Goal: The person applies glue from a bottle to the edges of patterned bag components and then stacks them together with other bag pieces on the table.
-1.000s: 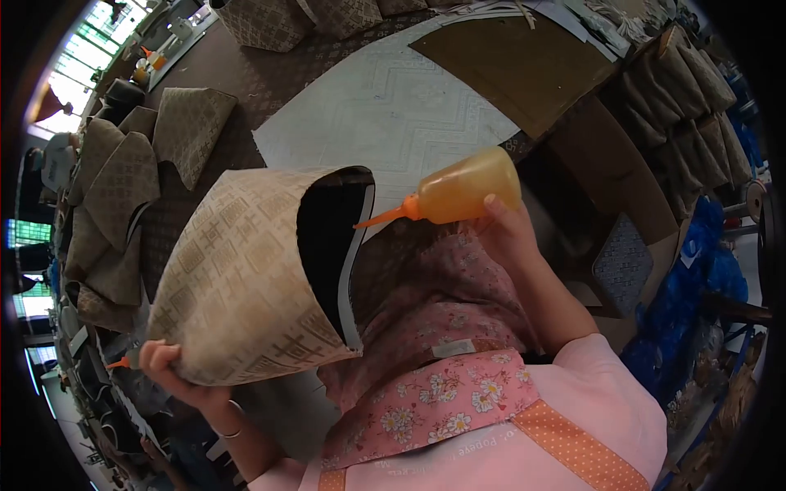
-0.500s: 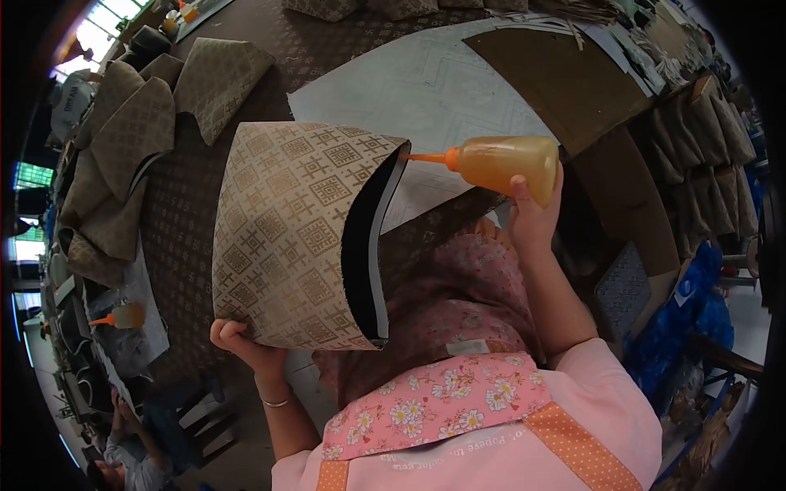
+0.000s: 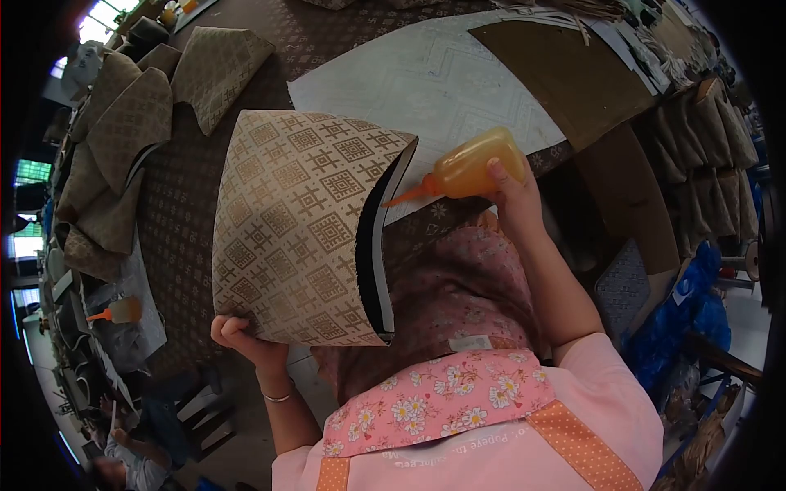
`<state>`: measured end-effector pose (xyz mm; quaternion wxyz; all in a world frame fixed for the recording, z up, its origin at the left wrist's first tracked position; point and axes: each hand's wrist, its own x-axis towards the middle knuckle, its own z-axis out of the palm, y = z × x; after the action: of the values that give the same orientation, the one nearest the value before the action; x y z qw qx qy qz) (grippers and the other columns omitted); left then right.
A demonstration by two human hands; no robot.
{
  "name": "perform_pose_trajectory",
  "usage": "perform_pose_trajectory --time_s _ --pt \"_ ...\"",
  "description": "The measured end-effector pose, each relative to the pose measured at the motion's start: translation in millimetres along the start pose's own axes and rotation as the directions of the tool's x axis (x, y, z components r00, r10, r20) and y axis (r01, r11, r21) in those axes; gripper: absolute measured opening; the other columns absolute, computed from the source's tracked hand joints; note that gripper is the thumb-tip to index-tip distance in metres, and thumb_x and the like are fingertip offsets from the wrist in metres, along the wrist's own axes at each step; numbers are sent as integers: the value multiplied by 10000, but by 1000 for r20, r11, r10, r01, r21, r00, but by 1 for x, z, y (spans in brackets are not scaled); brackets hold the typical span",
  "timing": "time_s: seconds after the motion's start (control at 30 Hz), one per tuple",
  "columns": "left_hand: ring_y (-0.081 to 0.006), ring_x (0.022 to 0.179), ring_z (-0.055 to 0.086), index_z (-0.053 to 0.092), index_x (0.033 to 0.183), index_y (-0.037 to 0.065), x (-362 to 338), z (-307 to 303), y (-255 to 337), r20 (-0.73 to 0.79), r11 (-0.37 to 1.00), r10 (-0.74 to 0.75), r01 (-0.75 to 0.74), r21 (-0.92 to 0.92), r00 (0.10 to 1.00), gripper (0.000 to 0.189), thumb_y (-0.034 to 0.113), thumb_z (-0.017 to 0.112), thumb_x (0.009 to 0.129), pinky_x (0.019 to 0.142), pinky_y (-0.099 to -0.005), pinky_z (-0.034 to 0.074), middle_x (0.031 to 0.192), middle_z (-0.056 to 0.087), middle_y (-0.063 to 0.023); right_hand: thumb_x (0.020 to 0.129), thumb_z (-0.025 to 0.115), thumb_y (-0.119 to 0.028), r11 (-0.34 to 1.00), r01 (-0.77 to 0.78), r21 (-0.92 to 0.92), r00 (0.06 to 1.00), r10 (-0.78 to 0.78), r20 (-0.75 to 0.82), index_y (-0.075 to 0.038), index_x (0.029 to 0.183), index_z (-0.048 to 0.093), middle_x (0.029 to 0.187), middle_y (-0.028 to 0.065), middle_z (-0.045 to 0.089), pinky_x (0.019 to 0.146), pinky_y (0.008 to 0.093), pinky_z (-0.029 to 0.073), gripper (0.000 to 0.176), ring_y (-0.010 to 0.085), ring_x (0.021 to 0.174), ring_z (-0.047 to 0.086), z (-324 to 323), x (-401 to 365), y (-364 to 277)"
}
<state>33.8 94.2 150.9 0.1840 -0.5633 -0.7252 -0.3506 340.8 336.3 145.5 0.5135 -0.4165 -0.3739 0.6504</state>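
Note:
A beige fabric piece [image 3: 286, 221] with a woven diamond pattern curves like a sleeve, its dark inside and a grey edge strip [image 3: 379, 262] showing on the right. My left hand [image 3: 250, 340] grips its lower left corner; the fingers curl over the cloth and the thumb is hidden beneath. In my right hand [image 3: 512, 192] is a squeeze bottle [image 3: 479, 168] of amber liquid, tilted with its orange nozzle down to the left. The nozzle tip is at the edge strip, about midway along; whether it touches cannot be made out.
Similar patterned pieces [image 3: 131, 123] lie piled at the left, near a second squeeze bottle [image 3: 123, 309]. White sheet material [image 3: 426, 74] covers part of the brown patterned table [image 3: 184, 245]. Folded pieces [image 3: 704, 131] hang at right, above a blue plastic bag [image 3: 696, 299]. Another person [image 3: 135, 450] is at lower left.
The bottle has swung left and tipped further nozzle-down; its tip has travelled from the upper corner down along the edge strip. The opening of the fabric piece looks narrower.

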Motion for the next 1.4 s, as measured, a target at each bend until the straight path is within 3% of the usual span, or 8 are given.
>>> perform_pose_trajectory --time_s 0.27,0.4,0.63,0.83,0.97,1.1,1.23,1.4 --pt "-213 980 314 303 908 91 -1 2 2 -5 1000 -3 3 -26 1000 568 218 801 666 865 -334 295 990 281 -75 806 698 -307 979 -195 -67 948 205 245 -16 1218 440 1057 66 555 771 281 485 567 156 949 561 -5 -18 0" --pt "-215 979 312 307 910 91 -3 4 1 -17 998 -11 10 -58 1000 571 219 805 662 864 -336 298 984 283 -73 780 691 -407 972 -164 -169 917 213 338 -24 1248 425 1081 87 552 831 312 458 660 188 1002 548 -14 -31 0" --pt "-261 978 352 348 923 95 -14 0 -13 -27 999 10 -9 34 1000 608 375 802 630 868 -373 302 1027 323 -105 808 690 -290 946 -323 -35 841 304 448 -72 1222 470 1076 43 572 805 285 458 517 145 970 552 -29 -51 1" --pt "-278 1011 444 441 990 35 -4 25 -9 -157 995 94 -95 3 983 467 207 757 693 868 -409 380 1084 435 -121 803 530 -627 531 -641 554 750 281 599 -163 1154 539 1054 -13 606 648 203 469 582 96 865 580 -19 1 -17" --pt "-267 983 464 454 999 26 21 69 21 16 955 -9 13 -295 1000 456 188 753 695 836 -392 398 1079 454 -122 786 505 -675 549 -465 694 869 132 478 -167 1133 550 1021 -41 604 615 183 471 617 83 825 579 -18 54 -24" --pt "-256 956 483 467 1008 17 34 91 35 228 873 -79 178 -453 970 446 168 748 697 805 -375 416 1074 472 -123 748 543 -691 444 -413 795 910 177 375 -162 1112 556 946 -12 604 540 199 441 642 120 764 580 -24 104 -15" --pt "-244 929 502 480 1016 9 38 93 32 425 784 -174 386 -486 888 436 149 743 699 773 -358 434 1068 490 -124 735 584 -667 472 -379 796 923 134 360 -138 1097 558 915 17 610 558 275 461 642 171 740 592 -35 124 7" --pt "-230 894 526 496 1027 -2 16 31 -4 445 639 -498 662 -393 745 425 125 738 701 733 -337 456 1062 513 -125 778 555 -633 531 -387 754 913 103 396 -124 1166 526 1062 46 604 615 289 471 642 187 769 591 -32 119 6"
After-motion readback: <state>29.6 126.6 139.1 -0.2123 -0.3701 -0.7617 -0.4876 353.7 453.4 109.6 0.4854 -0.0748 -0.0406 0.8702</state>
